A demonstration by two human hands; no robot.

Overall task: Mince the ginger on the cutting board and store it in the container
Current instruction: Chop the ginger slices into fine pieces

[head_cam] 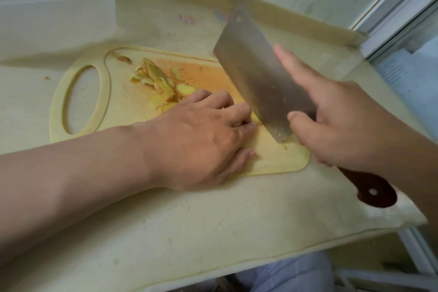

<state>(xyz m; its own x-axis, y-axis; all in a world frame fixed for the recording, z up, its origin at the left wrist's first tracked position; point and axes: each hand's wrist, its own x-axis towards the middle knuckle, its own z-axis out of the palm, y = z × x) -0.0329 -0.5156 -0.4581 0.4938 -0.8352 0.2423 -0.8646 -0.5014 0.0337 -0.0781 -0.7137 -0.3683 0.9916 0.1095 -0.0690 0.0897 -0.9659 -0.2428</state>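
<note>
A pale yellow cutting board [123, 111] with an oval handle hole lies on the counter. Ginger slices and peel [161, 80] are heaped near its middle. My left hand [201, 135] presses down on a small piece of ginger [255, 119], fingers curled against the blade; most of that piece is hidden under the fingers. My right hand [343, 121] grips a steel cleaver [256, 73] by its dark wooden handle [369, 189], index finger stretched along the blade's side. The blade's edge rests on the board beside my left fingertips.
A large translucent white container [47, 12] stands at the back left of the cream counter [189, 220]. A tiled wall runs behind, and a window frame [398, 7] rises at the right. The counter's front edge is just below my arms.
</note>
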